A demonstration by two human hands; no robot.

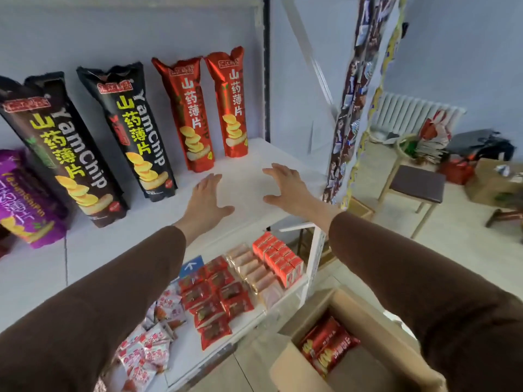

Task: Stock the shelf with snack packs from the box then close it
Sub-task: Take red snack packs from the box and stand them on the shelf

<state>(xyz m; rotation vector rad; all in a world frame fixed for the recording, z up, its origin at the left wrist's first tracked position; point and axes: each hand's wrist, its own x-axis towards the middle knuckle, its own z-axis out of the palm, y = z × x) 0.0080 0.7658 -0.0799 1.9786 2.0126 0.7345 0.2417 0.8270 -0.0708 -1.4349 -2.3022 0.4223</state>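
Snack packs are the business here, and they sit in two places: some stand on the white shelf (254, 176), and the remaining red ones (328, 349) lie in the open cardboard box (368, 321) on the floor at lower right. Along the back of the shelf lean two black yam chip bags (85, 154), upright and tilted back against the wall, then two red yam chip bags (215, 108) side by side, touching or nearly so. A purple bag (25, 199) lies lower at the far left. To the right of the red pair the shelf is bare up to its end post.

Both hands hover over that bare stretch, empty. The left hand (208, 199) is spread flat, fingers apart, just in front of the nearer red bag; the right hand (285, 188) is likewise open with fingers splayed, holding nothing.

My reading is that the step in hand is stocking, between one placement and the next. The next move probably calls for reaching down to the box, taking hold of a red pack and standing it beside the red pair. The box flaps are up, so closing is not yet done.
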